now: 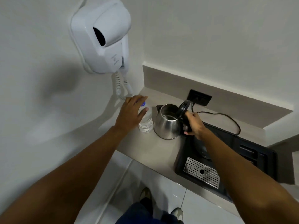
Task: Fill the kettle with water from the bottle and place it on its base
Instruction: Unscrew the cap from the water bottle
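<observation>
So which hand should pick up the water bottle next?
The left hand. It already rests over the capped water bottle, with the thumb against its neck. The right hand is busy gripping the handle of the steel kettle, whose lid stands open.

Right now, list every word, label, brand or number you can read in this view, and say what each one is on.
None can be read.
Wall-mounted hair dryer: small grey print with a symbol on the front, too blurred to read.
Water bottle: no label text shows; the left hand covers its top.
Kettle, black tray, wall socket: no markings visible.
</observation>
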Motion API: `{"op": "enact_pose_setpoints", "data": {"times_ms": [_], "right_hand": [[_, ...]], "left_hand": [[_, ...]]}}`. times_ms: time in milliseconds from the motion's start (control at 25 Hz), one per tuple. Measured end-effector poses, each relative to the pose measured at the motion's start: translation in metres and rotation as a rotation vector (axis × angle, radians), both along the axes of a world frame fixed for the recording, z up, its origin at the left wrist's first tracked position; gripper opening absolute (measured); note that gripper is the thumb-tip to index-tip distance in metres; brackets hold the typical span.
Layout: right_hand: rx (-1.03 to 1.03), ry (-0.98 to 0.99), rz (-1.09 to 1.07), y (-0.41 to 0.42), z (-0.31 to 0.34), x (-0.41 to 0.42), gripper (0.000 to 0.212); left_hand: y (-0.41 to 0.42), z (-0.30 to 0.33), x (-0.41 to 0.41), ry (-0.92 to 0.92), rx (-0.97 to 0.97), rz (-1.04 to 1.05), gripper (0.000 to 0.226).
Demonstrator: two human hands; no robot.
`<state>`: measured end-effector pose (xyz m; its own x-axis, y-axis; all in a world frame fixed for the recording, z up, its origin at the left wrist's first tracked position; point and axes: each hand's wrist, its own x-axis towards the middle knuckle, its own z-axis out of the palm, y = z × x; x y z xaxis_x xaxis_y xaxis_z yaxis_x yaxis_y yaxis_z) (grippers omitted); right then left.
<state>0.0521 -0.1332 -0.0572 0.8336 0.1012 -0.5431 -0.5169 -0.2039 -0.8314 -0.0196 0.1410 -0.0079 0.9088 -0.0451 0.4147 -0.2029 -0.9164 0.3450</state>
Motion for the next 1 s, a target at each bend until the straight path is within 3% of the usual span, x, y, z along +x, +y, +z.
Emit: {"op": "enact_pose_setpoints", "data": {"times_ms": [320,520,880,1000], "right_hand": [[-0.06,-0.026,0.048,-0.001,-0.001,0.005,0.06],[-0.079,-0.01,0.028,0.0,-0.001,0.005,0.056],[-0.075,-0.006,0.018,0.0,-0.006,0.007,0.046],[-0.074,-0.005,0.018,0.0,-0.007,0.009,0.046]], "left_hand": [[0.019,0.005,0.013,0.12,-0.224,-0.02,0.02],[0.02,0.008,0.014,0.154,-0.244,-0.015,0.036],[0.007,-0.008,0.014,-0.062,-0.246,0.144,0.026],[0.001,-0.015,0.008,-0.196,-0.207,0.033,0.026]]}}
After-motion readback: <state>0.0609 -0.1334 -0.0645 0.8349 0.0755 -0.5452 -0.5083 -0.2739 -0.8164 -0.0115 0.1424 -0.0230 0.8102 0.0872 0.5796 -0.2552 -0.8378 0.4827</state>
